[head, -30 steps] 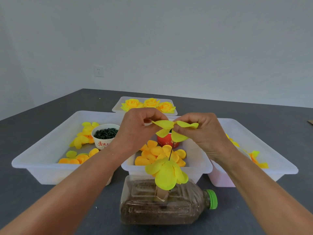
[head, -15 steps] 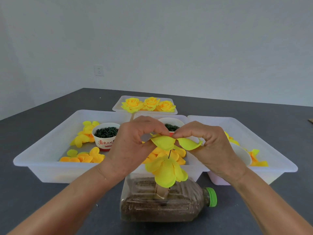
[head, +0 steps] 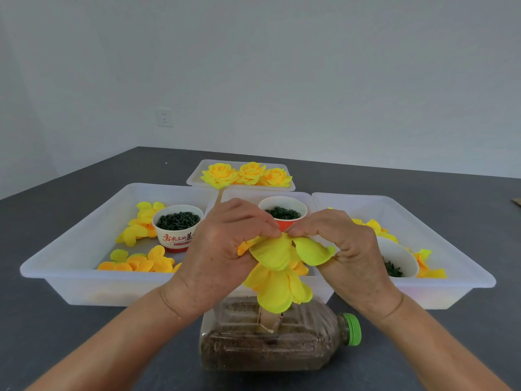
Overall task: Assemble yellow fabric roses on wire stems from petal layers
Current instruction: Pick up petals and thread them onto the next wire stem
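Petal layer [head: 284, 253]: pinched by left hand [head: 225, 249] and right hand [head: 342, 249]; bottle [head: 270, 342] below, trays [head: 84, 244] behind, hands hiding middle tray.

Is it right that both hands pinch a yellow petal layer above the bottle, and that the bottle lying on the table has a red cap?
Not quite: the cap is green, not red, as the head view shows. The rest holds: the left hand and the right hand both pinch the yellow petal layer above the bottle, which lies on its side on the table.
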